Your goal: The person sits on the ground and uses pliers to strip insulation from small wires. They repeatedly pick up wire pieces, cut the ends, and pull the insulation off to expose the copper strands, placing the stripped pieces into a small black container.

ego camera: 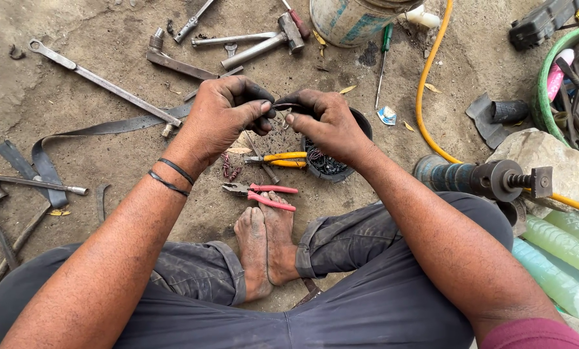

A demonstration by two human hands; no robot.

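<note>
Two hands [228, 113] [328, 123] pinch one dark strip [287, 106]; two pliers [263, 194] [284, 159].

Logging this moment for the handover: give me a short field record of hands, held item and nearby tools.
left hand: pinches one end of a small dark piece
right hand: pinches the other end
below hands: yellow-handled pliers, red-handled pliers, black bowl of small dark parts
ground: sandy, long wrench, hammer, green screwdriver, yellow hose
</note>
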